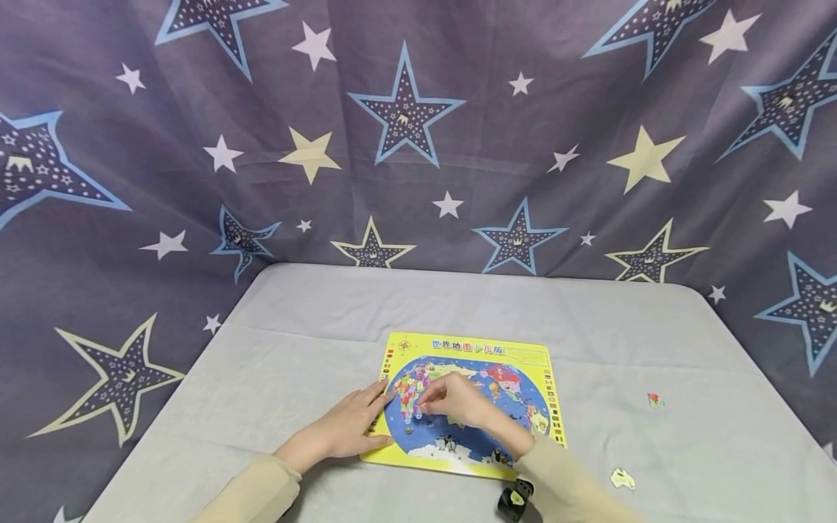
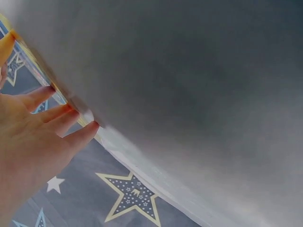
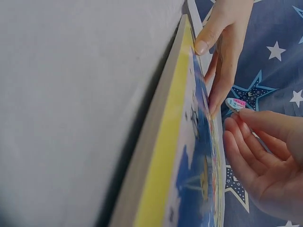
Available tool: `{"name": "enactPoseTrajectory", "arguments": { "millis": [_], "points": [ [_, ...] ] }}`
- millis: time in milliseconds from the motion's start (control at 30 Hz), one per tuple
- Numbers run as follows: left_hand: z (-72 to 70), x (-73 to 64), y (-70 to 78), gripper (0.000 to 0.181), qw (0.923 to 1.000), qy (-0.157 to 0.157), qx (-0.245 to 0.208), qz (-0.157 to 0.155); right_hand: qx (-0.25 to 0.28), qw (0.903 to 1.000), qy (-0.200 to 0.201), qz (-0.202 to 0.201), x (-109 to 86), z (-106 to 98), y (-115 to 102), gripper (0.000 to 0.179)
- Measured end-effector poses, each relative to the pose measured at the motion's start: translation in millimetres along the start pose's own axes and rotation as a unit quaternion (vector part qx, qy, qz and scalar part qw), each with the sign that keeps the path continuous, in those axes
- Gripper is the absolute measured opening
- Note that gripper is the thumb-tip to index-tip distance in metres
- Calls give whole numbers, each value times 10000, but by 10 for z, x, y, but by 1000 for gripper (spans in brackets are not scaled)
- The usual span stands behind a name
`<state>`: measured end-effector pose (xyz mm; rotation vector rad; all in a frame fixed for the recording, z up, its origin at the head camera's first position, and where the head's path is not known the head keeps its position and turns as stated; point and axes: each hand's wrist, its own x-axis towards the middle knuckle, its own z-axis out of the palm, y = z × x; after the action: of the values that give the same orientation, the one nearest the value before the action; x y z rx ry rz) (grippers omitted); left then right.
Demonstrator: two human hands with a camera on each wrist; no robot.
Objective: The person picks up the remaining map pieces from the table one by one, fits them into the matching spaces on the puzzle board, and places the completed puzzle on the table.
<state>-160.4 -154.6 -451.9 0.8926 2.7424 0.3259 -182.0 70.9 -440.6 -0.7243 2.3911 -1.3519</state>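
A world map puzzle board (image 1: 425, 465) with a yellow border and blue oceans lies on the bed-like grey surface. My left hand (image 1: 349, 425) rests at the board's left edge, fingers spread along it, with the fingertips on the yellow border. Over the left part of the map, my right hand (image 1: 458, 399) pinches a small puzzle piece (image 3: 236, 104) between thumb and fingertips. The piece is pink and light blue, held up off the board's face in the right wrist view. Parts of the map are hidden beneath the right hand and forearm.
To the right of the board lie a small red and green piece (image 1: 655, 399) and, nearer the front, a pale yellow piece (image 1: 623, 479). A black wrist device (image 1: 515, 500) sits under the right sleeve. Behind hangs a dark star-patterned curtain (image 1: 445, 247).
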Motion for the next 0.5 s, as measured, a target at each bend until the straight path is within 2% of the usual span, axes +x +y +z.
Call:
{"name": "enactPoseTrajectory", "arguments": {
  "millis": [500],
  "points": [
    [35, 0, -24, 74, 9999, 132, -9, 22, -31, 9999, 110, -86, 73, 130, 32, 7]
  ]
}}
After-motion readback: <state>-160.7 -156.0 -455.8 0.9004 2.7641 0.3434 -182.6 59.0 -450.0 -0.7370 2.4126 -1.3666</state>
